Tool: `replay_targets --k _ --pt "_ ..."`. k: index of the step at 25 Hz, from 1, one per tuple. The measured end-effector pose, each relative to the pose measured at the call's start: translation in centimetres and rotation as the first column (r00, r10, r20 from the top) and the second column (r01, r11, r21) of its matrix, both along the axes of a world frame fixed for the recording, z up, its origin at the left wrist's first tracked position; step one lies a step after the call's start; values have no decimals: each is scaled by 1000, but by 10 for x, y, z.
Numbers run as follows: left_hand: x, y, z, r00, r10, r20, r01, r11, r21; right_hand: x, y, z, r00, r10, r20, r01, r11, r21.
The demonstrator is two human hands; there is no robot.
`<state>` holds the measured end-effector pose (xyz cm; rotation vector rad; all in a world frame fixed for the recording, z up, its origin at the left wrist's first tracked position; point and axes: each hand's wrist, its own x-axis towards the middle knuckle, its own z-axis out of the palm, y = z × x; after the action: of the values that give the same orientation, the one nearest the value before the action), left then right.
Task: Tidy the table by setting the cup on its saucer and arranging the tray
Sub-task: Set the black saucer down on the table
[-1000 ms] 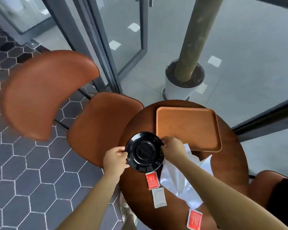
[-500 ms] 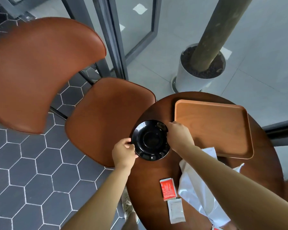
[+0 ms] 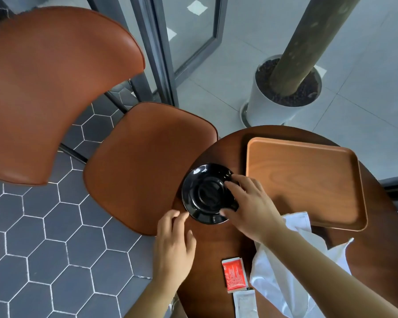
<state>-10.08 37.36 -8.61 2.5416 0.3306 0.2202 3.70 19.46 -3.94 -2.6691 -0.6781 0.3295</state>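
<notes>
Black saucer [image 3: 202, 193] lies flat on round table [image 3: 216, 244], close to its left edge, just beside wooden tray [image 3: 303, 180]. No cup in view. Right hand [image 3: 251, 203] pinches the saucer's right rim. Left hand [image 3: 172, 244] is relaxed, fingertips just beside the near rim; contact unclear. Judgement: use 2 opposed grips, lift level, clear the tray lip, never slide edgeward.
</notes>
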Motion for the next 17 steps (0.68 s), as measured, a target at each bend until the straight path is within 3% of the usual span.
replay_targets --k 2,5,17 --pt "-19 -9 -12 996 -52 -70 58 995 78 -9 0 -4 996 81 -38 -85 990 -116" --pt "-29 -22 -25 984 -67 -165 91 985 144 -10 10 -9 996 77 -53 -87 975 -203" --pt "-27 -25 -35 971 -68 -229 132 952 276 -6 33 -11 1000 12 -20 -16 975 -220"
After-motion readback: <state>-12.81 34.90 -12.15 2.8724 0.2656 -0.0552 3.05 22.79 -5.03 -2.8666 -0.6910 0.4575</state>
